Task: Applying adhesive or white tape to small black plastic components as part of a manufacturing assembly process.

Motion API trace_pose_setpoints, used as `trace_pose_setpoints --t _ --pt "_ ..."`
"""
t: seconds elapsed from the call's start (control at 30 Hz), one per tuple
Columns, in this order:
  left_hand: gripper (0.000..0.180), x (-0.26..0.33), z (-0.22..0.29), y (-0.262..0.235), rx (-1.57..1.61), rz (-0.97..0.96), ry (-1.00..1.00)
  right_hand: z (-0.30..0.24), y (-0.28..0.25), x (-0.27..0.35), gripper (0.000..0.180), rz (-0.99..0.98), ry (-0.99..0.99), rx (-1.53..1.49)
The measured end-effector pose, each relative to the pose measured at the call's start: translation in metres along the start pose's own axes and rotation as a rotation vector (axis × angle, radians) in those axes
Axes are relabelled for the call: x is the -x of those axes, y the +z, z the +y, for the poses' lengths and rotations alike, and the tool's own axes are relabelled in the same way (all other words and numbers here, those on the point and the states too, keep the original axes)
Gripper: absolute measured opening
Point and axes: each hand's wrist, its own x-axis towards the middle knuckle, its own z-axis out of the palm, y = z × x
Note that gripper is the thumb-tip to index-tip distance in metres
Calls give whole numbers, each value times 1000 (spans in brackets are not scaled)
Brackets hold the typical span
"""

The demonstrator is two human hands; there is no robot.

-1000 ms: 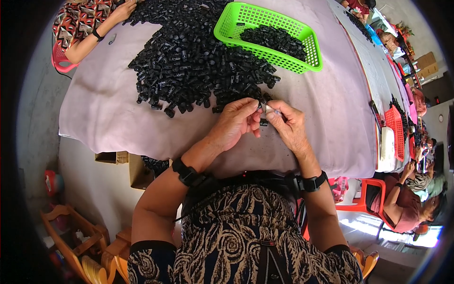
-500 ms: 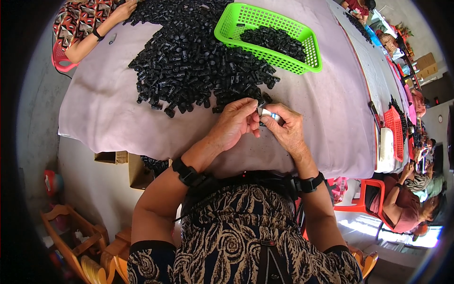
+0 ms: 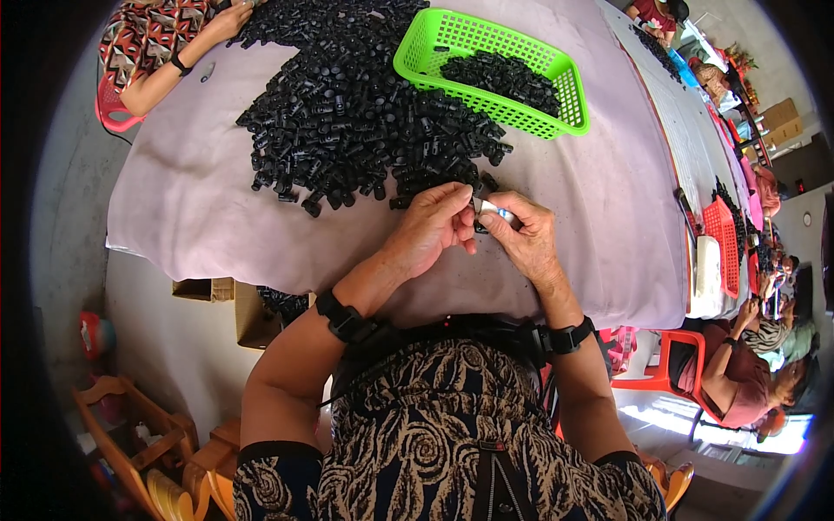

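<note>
Above the near part of the cloth-covered table, my two hands meet just below a heap of small black plastic parts (image 3: 356, 122). My left hand (image 3: 432, 224) is closed in a pinch on a small black plastic part, mostly hidden by the fingertips. In my right hand (image 3: 530, 236), thumb and fingers grip a small silvery-white tool (image 3: 502, 214) with a blue patch; its exact kind does not show. The tool's tip lies close to my left fingertips. Whether it touches the part, I cannot tell.
A green plastic basket (image 3: 569, 130) holding more black parts stands beyond my right hand. At the far left, a co-worker's hand (image 3: 233, 19) reaches to the heap. Another table at right bears a red basket (image 3: 721, 239), with several people around it. Cardboard boxes (image 3: 252, 321) sit below the table's left front.
Both hands stay nearly in place, the right one shifting very slightly left. The tool remains beside the left fingertips.
</note>
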Motion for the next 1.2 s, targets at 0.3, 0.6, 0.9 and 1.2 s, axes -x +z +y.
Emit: trace_pose_setpoints --t 0.3,0.6,0.9,1.2 --pt "20 1 0 0 -24 -29 -29 9 3 -1 19 89 22 -156" --pt "19 0 -2 0 -36 -20 0 -1 -1 -1 18 6 -56 -17" --pt "18 1 -2 2 -66 -19 -2 -3 0 -2 16 16 -57 -16" --pt "21 0 -2 1 -33 -11 -22 -4 1 -1 17 29 -42 8"
